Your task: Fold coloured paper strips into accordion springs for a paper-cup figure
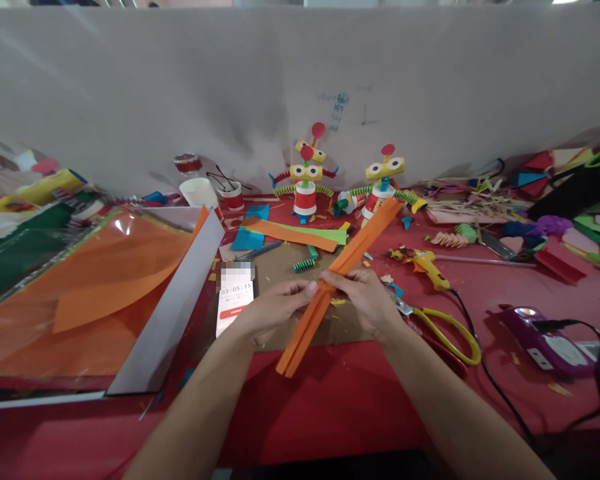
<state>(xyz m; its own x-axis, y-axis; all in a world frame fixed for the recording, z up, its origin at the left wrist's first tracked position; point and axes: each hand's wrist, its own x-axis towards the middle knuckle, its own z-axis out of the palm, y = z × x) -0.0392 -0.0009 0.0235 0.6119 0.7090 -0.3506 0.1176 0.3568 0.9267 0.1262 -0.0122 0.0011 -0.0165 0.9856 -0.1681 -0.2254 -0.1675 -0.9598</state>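
Note:
Both my hands pinch a long folded orange paper strip (pixel 353 257) at its middle, above a brown cardboard mat (pixel 280 267). My left hand (pixel 275 307) grips it from the left with fingers closed. My right hand (pixel 367 297) grips it from the right, fingers closed too. The strip runs diagonally from near my body up toward two paper-cup robot figures (pixel 306 180) (pixel 383 183) standing by the wall.
A phone (pixel 235 300) showing a timer lies left of my hands. Orange sheets (pixel 95 287) in a plastic folder fill the left. Yellow-handled scissors (pixel 443 327), a yellow glue gun (pixel 427 267) and a purple device (pixel 543 337) with a black cable lie on the right. Paper scraps crowd the far right.

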